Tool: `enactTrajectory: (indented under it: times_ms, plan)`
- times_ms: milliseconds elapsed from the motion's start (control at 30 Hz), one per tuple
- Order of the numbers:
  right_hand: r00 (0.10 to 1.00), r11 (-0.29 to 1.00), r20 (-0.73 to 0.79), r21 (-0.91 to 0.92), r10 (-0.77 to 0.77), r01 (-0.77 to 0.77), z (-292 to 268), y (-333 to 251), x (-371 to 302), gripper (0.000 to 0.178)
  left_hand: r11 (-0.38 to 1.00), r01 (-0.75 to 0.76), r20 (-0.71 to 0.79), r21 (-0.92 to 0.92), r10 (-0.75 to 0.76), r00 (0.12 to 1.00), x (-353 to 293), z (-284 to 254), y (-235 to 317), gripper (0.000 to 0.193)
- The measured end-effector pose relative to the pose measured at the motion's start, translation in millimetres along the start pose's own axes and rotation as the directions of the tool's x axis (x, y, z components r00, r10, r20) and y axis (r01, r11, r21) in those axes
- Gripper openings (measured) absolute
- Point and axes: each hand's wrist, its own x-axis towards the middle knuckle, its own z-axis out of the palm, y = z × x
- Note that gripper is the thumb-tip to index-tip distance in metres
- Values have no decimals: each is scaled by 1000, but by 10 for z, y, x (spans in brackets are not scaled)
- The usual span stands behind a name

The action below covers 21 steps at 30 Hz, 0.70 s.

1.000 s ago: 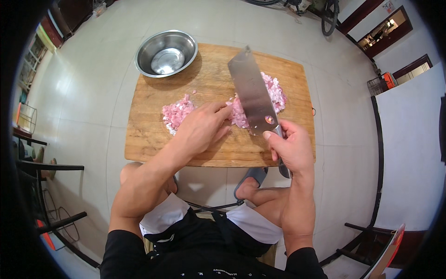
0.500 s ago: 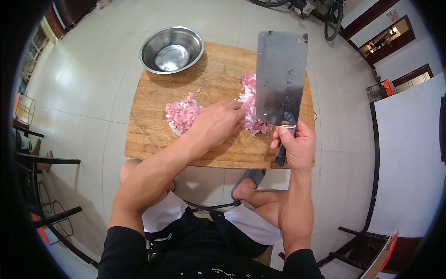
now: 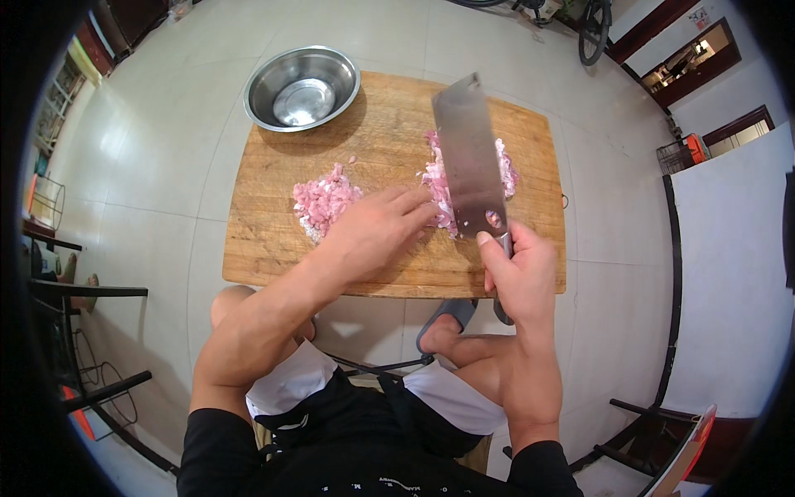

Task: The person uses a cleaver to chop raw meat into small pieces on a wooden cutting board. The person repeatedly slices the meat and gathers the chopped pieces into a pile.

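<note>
Overhead head view. A wooden cutting board [image 3: 273, 240] lies on a pale tiled floor [image 3: 149, 141]. The right hand [image 3: 520, 277] is closed around the handle of a cleaver [image 3: 468, 161]; the broad steel blade points away from the person and lies over the right-hand mound of minced pink meat [image 3: 509, 170], which shows on both sides of the blade. The left hand [image 3: 373, 232] rests palm-down on the board, its fingers [image 3: 414, 205] extended and loosely spread, holding nothing; the fingertips touch the near left edge of this mound, just beside the blade's left face. A 2nd, smaller heap of minced meat [image 3: 323, 203] lies on the board to the left of the left hand, near the knuckles; whether it touches them cannot be told. A few stray bits lie between the 2 heaps. An empty steel bowl [image 3: 302, 87] stands at the board's far left corner, overlapping its edge. The person's knee [image 3: 228, 302] and a sandalled foot [image 3: 443, 319] show below the board's near edge.
</note>
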Motion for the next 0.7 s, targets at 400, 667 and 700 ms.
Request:
enactTrajectory:
  times_ms: [400,667,700]
  plan:
    - [991,947,124,-309,-58,94,-105,3,-77,27,991,98,183,86,-112,977,-34,-53,75,20]
    - [992,939,126,-337,-24,66,-94,-12,-57,28,998,29,-17,63,-28,999,36,164,101,20]
    - [993,937,120,-343,-20,61,-85,-6,-52,28,996,37,34,81,-40,999,24,188,96,19]
